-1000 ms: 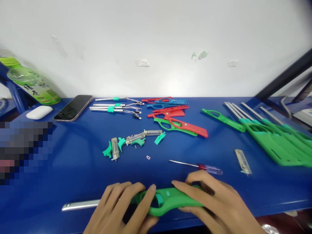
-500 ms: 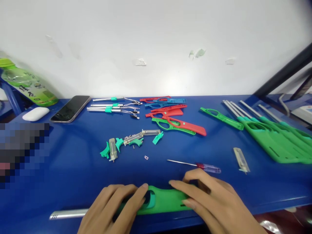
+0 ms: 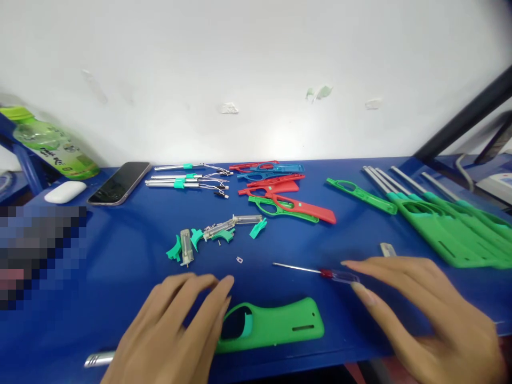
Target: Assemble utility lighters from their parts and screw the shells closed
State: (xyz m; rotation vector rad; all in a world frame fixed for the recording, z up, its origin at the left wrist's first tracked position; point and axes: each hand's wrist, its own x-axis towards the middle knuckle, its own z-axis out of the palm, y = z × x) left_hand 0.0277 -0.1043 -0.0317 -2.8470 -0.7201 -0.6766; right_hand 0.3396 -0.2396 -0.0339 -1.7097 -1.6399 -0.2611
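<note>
Nearer me than the screwdriver (image 3: pixel 327 273) lies the green lighter (image 3: pixel 266 326), probably light, rigid; grip its handle (image 3: pixel 298 316). My left hand (image 3: pixel 172 322) covers its front, hold hidden; my right hand (image 3: pixel 432 312) is spread.

Free strip beyond the screwdriver (image 3: pixel 326 273)

The green utility lighter (image 3: pixel 276 324) has a smooth plastic body with a soft sheen, its nozzle tube (image 3: pixel 100 359) bright, polished-looking metal. The screwdriver (image 3: pixel 326 273) joins a shiny metal shaft (image 3: pixel 296 266) to a glossy, see-through plastic handle (image 3: pixel 344 277), and the fuel tanks (image 3: pixel 186 247) are clear plastic too. Glossy glass fronts the smartphone (image 3: pixel 120 183), the smooth blue tabletop (image 3: pixel 128 250) shines faintly, possibly painted metal, and rough, torn scraps (image 3: pixel 229 108) cling to the smooth white wall (image 3: pixel 160 80)
</note>
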